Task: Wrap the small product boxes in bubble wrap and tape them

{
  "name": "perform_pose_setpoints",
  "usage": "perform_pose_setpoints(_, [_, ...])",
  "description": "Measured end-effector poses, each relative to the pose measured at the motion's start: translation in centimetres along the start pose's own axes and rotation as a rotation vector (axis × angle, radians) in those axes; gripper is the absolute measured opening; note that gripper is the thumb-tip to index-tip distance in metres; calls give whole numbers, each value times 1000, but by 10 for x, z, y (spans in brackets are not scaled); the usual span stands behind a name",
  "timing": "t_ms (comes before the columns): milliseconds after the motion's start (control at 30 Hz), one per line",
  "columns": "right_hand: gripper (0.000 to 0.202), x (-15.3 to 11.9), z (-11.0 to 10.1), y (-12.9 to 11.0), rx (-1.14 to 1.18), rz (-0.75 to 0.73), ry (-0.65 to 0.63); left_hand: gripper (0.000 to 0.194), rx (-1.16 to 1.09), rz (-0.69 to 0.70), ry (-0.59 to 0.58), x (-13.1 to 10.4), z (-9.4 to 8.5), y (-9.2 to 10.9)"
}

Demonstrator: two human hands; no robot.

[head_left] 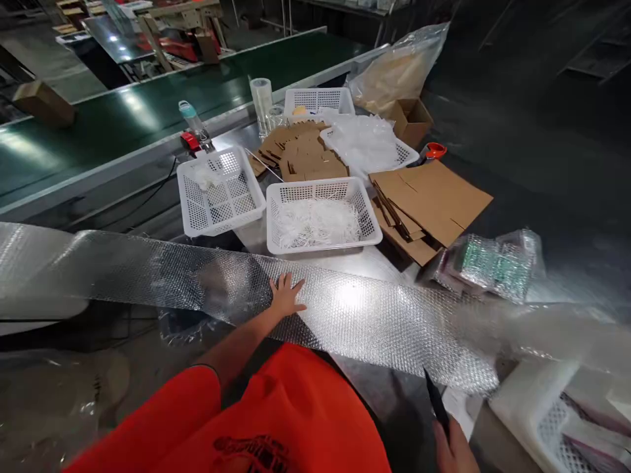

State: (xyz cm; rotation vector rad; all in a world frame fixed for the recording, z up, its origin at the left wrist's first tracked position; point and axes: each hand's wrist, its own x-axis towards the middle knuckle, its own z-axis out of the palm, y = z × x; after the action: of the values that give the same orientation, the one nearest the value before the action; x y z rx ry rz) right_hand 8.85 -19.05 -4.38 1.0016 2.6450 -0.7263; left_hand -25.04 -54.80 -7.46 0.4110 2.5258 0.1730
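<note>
A long strip of clear bubble wrap (374,312) stretches across the metal table from the left side to the right. My left hand (286,297) lies on top of it, palm down with the fingers spread. Low on the right, my right hand (454,450) is closed around a dark utility knife (436,401). The knife's tip is at the near edge of the bubble wrap; whether it touches the film I cannot tell.
Beyond the strip stand white baskets (323,248) and flat cardboard pieces (438,197). Bubble-wrapped packs (495,263) and orange-handled scissors (434,152) lie to the right. A white basket (552,420) sits at the lower right. A green conveyor belt (162,108) runs along the back.
</note>
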Motion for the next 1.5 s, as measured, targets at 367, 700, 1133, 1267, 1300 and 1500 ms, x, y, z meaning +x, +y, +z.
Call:
perform_pose_setpoints(367, [40, 93, 39, -279, -682, -475, -229, 96, -4, 161, -18, 17, -28, -42])
perform_pose_setpoints(700, [42, 106, 87, -358, -729, -510, -287, 89, -38, 198, -9, 33, -35, -58])
perform_pose_setpoints(1133, [42, 110, 104, -366, -717, -508, -319, 90, -62, 223, 19, 37, -30, -62])
perform_pose_setpoints(1267, [42, 114, 104, -368, -710, -521, -330, 90, -55, 221, 7, 35, -33, -61])
perform_pose_setpoints(1300, [42, 115, 104, -368, -704, -524, -332, 90, -49, 216, 0, 34, -33, -59])
perform_pose_setpoints(1500, [41, 115, 98, -370, -683, -540, -351, 98, -7, 137, -18, 30, -32, -39])
